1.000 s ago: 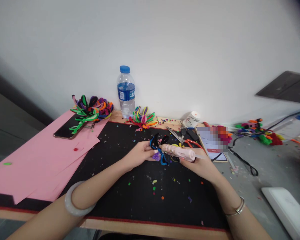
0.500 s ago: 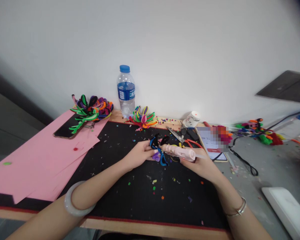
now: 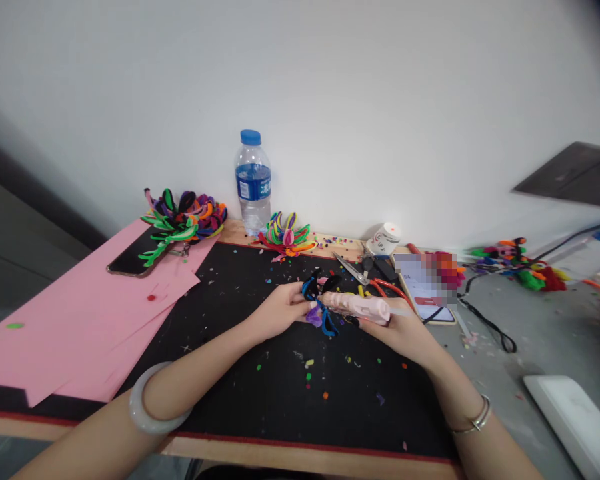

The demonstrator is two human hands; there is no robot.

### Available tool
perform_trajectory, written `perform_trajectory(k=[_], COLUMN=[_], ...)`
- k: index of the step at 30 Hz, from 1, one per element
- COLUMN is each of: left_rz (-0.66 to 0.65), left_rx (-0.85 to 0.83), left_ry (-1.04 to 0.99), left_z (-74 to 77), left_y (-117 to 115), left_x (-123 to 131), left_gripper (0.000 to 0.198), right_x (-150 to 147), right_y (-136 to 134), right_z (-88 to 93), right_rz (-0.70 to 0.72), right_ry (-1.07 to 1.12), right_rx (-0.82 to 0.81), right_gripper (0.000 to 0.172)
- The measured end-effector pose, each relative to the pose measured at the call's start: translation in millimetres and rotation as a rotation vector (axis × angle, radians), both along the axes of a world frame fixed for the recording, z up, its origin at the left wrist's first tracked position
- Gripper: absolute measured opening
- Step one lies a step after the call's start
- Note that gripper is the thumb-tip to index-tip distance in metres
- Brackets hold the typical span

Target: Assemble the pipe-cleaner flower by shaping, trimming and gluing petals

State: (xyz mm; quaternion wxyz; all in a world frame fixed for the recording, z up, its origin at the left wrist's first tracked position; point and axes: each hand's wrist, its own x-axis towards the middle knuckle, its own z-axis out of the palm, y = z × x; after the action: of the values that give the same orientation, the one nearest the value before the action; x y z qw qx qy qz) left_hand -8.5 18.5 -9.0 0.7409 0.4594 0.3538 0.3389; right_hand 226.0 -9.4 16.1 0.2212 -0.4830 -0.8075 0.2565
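My left hand (image 3: 283,308) pinches a small pipe-cleaner piece (image 3: 320,301) with black and blue loops and a purple bit, held just above the black mat (image 3: 260,373). My right hand (image 3: 403,328) is wrapped round a pink glue gun (image 3: 357,305), whose tip touches the pipe-cleaner piece. A pale bangle sits on my left forearm and a thin bracelet on my right wrist.
Pink paper sheets (image 3: 70,320) lie left with a phone (image 3: 133,261) on them. Colourful pipe-cleaner flowers (image 3: 185,219) (image 3: 285,235), a water bottle (image 3: 253,181), pliers (image 3: 375,280), a tape roll (image 3: 384,239) and a second phone (image 3: 425,288) line the back. Scraps dot the mat.
The pipe-cleaner piece and the glue gun tip have shifted slightly in my hands; otherwise both hands stay in the same place.
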Motion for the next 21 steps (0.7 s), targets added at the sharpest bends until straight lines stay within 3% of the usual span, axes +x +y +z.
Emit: perform_trajectory(k=[21], left_rz=[-0.007], left_rx=[0.007], left_ry=[0.034], left_z=[2.6], left_y=[-1], left_x=[0], left_gripper=[0.03], right_x=[-6], right_y=[-2], right_z=[11.6], right_rz=[0.005], right_ry=[0.002], right_rx=[0.026], right_gripper=[0.019])
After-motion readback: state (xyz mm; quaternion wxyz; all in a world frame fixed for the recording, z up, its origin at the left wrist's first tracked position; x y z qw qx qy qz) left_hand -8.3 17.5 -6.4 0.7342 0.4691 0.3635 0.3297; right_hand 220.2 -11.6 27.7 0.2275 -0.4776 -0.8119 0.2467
